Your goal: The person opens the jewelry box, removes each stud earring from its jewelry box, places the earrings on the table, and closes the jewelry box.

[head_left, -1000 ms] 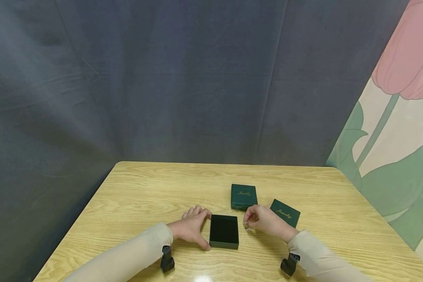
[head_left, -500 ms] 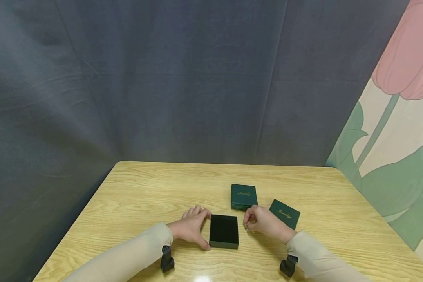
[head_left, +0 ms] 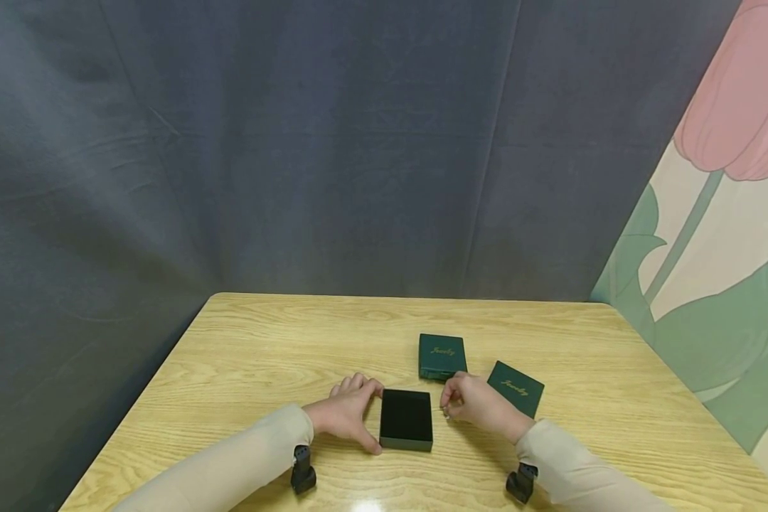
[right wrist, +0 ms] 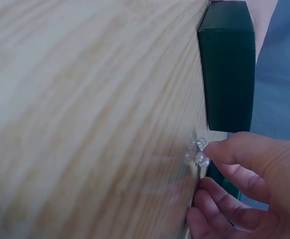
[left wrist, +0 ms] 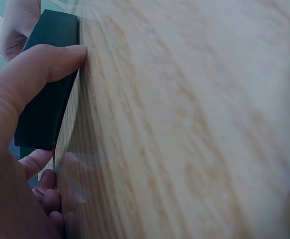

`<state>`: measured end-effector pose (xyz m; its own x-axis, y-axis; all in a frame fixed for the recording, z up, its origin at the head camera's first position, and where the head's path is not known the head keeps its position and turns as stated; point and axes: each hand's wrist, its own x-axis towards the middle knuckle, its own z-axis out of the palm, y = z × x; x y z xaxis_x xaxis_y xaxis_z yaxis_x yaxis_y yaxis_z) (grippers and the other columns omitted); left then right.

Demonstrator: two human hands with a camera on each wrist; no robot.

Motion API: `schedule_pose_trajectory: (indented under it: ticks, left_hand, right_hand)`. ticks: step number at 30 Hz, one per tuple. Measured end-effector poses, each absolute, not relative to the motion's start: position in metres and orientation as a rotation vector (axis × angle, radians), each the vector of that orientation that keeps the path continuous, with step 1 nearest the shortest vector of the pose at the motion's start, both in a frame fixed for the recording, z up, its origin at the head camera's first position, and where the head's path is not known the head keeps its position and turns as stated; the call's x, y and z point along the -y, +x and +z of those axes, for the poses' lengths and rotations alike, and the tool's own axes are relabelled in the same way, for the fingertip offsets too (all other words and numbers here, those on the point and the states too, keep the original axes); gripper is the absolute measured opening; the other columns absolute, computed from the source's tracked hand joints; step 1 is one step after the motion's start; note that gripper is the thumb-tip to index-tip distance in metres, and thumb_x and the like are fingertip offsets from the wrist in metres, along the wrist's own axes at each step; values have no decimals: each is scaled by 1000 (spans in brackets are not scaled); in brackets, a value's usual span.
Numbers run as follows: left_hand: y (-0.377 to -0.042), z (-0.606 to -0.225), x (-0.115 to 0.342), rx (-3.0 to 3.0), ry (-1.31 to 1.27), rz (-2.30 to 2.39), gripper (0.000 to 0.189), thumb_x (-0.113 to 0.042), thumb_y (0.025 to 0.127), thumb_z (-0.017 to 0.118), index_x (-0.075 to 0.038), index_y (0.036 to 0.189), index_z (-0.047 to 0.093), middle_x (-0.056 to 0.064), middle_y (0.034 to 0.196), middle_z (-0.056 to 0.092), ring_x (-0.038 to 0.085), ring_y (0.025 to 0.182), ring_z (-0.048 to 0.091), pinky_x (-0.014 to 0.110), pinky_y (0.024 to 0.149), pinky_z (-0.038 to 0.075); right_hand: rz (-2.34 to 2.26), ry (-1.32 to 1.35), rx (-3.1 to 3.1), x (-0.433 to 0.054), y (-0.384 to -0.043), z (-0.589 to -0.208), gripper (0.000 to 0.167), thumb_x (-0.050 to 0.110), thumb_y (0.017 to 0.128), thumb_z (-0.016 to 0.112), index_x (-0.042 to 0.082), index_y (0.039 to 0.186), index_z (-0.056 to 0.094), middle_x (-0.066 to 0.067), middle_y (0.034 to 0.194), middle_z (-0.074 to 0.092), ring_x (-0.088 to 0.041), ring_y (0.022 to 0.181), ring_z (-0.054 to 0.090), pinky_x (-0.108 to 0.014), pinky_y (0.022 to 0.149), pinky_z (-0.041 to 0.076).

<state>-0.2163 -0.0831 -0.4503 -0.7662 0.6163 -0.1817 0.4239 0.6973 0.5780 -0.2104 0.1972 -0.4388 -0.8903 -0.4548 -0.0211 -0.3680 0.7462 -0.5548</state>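
Open dark-green box [head_left: 406, 445] lies flat — near it, a sparkling pearl-like trinket [right wrist: 201, 158].

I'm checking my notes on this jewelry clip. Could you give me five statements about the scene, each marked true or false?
1. The open box lies between the left grip and the right grip. True.
2. The right grip pinches a pen. False: it pinches a small sparkling jewelry piece.
3. The left grip touches the open box. True.
4. In the head view, the flat green lid lies left of the farther green box. False: it lies to the right.
5. Dark cloth covers the tabletop. False: wood grain shows, and the dark cloth hangs behind.
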Motion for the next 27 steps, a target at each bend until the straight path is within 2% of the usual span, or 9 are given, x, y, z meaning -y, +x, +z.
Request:
schedule_pose_trajectory:
  ticks: [27]
  left_hand:
    - [-217, -451, 84, -2531, 817, 756, 79, -42, 66, 86, -22, 128, 42, -3, 115, 36, 16, 99, 30, 35, 89, 26]
  right_hand:
    - [-759, -680, -2835, -195, -209, -437, 19, -2, 78, 75, 14, 78, 64, 2, 85, 52, -11, 78, 54, -26, 67, 48]
